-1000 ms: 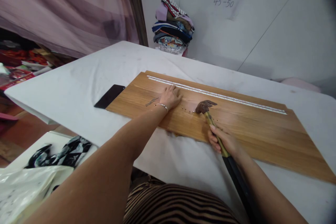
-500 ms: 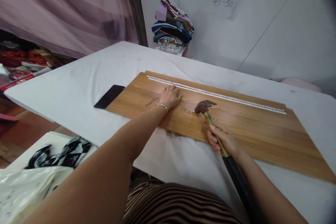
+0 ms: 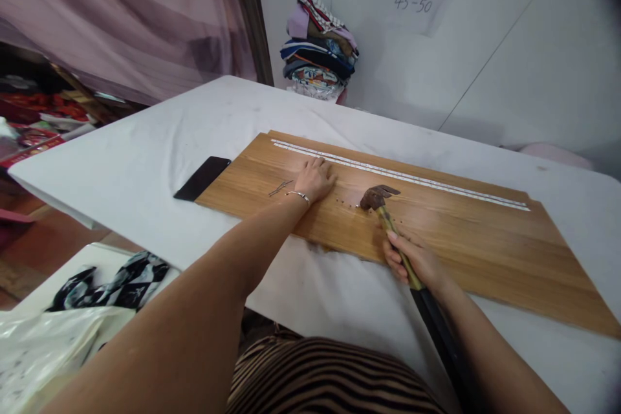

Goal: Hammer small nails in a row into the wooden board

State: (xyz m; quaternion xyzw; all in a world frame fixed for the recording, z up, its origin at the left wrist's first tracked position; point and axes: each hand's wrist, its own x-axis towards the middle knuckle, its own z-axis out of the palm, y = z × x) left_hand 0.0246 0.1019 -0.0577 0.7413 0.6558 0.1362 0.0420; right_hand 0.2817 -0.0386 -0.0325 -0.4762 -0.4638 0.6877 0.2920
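My left hand [image 3: 314, 181] lies flat on a long wooden board [image 3: 485, 246], fingers spread, with a thin bracelet at the wrist. In my right hand [image 3: 407, 255] is a claw hammer [image 3: 373, 198], gripped round its yellow part; the dark lower handle runs back along the forearm. The rusty hammer head is low over the board, and a tiny shiny spot shows at its face. Left of it runs a row of small dark dots. Several loose nails [image 3: 280, 188] lie on the board beside my left wrist.
Two thin white strips [image 3: 402, 174] run along the board's far side. A flat black object [image 3: 202, 179] touches its left end. All this rests on a white-covered table [image 3: 140, 142]. Folded clothes [image 3: 320, 52] are stacked against the wall, and patterned cloth [image 3: 114, 284] lies at lower left.
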